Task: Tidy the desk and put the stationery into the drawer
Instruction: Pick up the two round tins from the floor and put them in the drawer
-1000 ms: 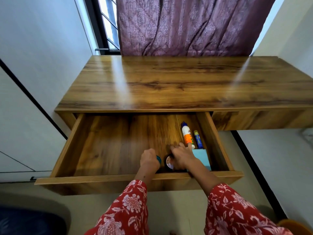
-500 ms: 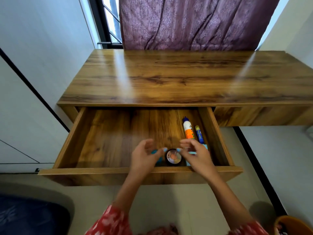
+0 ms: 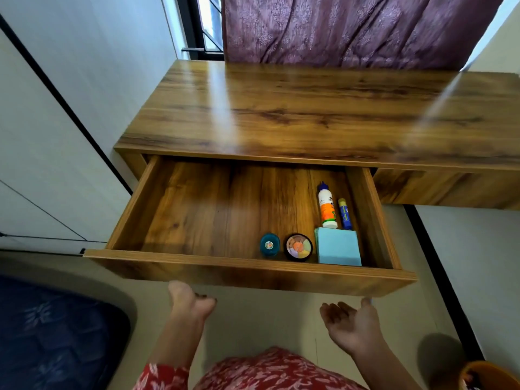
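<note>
A white wall (image 3: 70, 88) stands on the left and a purple curtain (image 3: 357, 29) hangs behind the wooden desk (image 3: 309, 108), whose top shines with light from the window (image 3: 206, 26). Under the desk top the drawer (image 3: 197, 260) is pulled out wide. A dark blue cushion (image 3: 50, 333) lies on the floor at the lower left, and an orange container (image 3: 489, 375) shows at the lower right corner.

All the stationery lies in the right part of the drawer. A light blue pad of notes (image 3: 338, 247) rests against the front wall, near the right side wall. Just behind it lie a white glue bottle (image 3: 327, 205) with an orange label and a blue cap, and beside it, on the right, a smaller blue glue stick (image 3: 345, 214) with a yellow cap. Left of the pad stands a round box of coloured pieces (image 3: 298, 246), and left of this a small teal round case (image 3: 269, 244).

Both hands are below the front edge of the drawer and hold nothing. The left hand (image 3: 189, 301) has its fingers bent loosely, close under the front panel; I cannot tell if it touches the wood. The right hand (image 3: 349, 319) is turned palm up with its fingers relaxed and apart, the thumb tip near the lower edge of the panel. The sleeves are red with a flower pattern.
</note>
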